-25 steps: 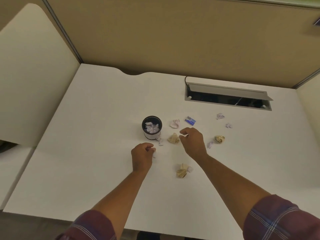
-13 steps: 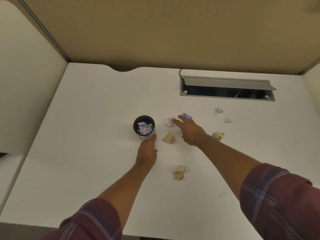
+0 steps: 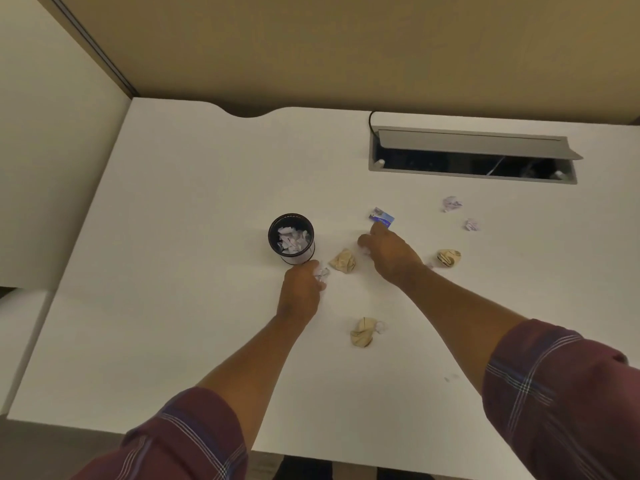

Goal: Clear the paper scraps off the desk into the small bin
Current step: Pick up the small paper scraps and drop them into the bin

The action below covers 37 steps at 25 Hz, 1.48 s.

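A small black bin (image 3: 273, 226) stands mid-desk with white scraps inside. My left hand (image 3: 299, 289) rests just below and right of it, fingers curled on a white crumpled scrap (image 3: 322, 273). My right hand (image 3: 389, 252) is further right, closed over a pale scrap (image 3: 365, 251) that barely shows at the fingers. A blue printed scrap (image 3: 382, 215) lies just beyond its fingertips. Tan paper wads lie between my hands (image 3: 343, 260), right of my right hand (image 3: 448, 257) and nearer me (image 3: 362, 333). Two small white-purple scraps (image 3: 451, 203) (image 3: 471, 224) sit at the right.
The white desk (image 3: 173, 306) ends in a near edge close to my sleeves. An open grey cable tray (image 3: 472, 157) is sunk into the desk at the back right. Beige partition walls stand behind and to the left. A lower side surface (image 3: 20, 323) adjoins on the left.
My right hand has closed over the pale scrap that lay right of the bin. My left hand stays beside the bin with its scrap.
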Each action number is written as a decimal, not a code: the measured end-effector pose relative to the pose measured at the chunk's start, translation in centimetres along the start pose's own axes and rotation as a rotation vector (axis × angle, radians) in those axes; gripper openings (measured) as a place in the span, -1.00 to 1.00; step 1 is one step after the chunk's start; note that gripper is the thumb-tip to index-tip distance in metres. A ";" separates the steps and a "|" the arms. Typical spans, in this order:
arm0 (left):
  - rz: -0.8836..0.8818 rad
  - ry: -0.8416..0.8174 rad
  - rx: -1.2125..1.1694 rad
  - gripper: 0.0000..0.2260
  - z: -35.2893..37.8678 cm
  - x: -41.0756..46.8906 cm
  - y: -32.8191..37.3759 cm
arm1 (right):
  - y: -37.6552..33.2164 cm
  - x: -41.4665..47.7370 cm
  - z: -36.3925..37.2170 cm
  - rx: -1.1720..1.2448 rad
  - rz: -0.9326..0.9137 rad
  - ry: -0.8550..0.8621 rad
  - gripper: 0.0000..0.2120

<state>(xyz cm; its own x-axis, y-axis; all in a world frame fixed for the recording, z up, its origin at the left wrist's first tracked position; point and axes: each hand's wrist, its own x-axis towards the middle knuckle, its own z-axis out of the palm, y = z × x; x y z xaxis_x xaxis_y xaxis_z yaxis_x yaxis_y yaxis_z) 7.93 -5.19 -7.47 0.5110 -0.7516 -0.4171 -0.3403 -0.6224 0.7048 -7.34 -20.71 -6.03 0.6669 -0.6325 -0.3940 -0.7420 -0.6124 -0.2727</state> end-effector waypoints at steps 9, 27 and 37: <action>0.028 0.026 0.051 -0.84 1.0 -0.4 -0.1 | 0.4 -1.6 1.8 0.097 0.156 0.044 -0.69; 0.162 0.390 -0.147 -0.91 -6.0 -3.4 2.2 | -5.0 -4.8 -2.4 0.929 0.260 0.327 -0.80; 0.243 0.363 0.161 -0.84 -8.9 2.9 4.4 | -10.6 -2.0 -5.5 1.035 0.134 0.324 -0.79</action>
<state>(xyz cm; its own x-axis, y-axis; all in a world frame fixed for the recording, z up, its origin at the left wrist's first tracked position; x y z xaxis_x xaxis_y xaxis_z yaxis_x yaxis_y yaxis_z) 14.95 -8.14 -0.51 0.6346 -0.7729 -0.0027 -0.5878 -0.4849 0.6476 -0.48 -15.53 2.46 0.4500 -0.8521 -0.2673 -0.4070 0.0707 -0.9107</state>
